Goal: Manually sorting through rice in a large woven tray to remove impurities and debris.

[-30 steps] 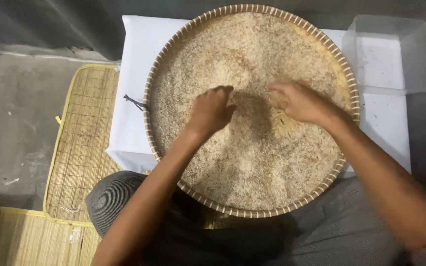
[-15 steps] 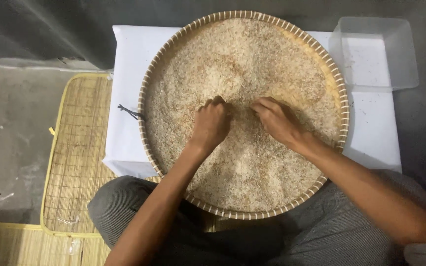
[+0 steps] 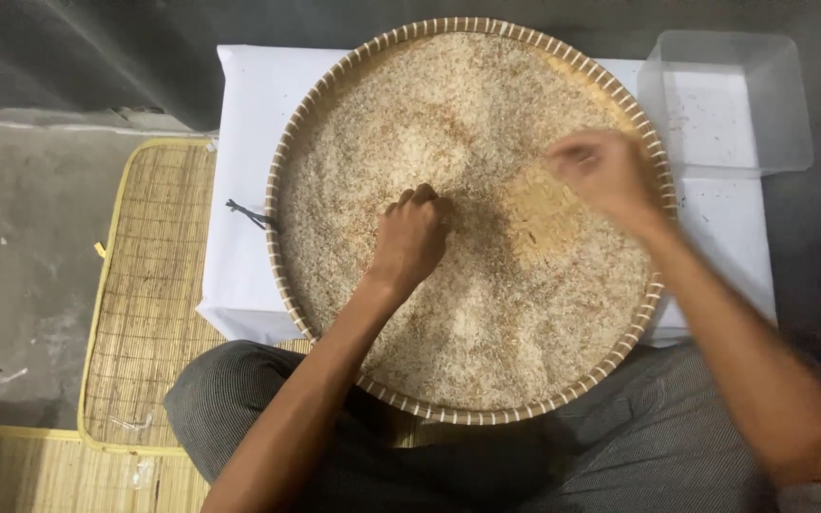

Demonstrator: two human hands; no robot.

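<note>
Grey concrete flooring and a white-covered low table (image 3: 249,142) frame the work. On the rice (image 3: 448,114) the left hand (image 3: 412,237) is rested with fingers curled shut, knuckles up, near the middle of the round woven tray (image 3: 289,171). The right hand (image 3: 601,171), blurred, is held above the tray's right side toward the clear plastic container (image 3: 734,104); whether anything is pinched cannot be told. Only a few dark specks are seen in that container, so the sorting is judged early, with most grain unchecked. A bamboo mat (image 3: 144,304) lies left.
</note>
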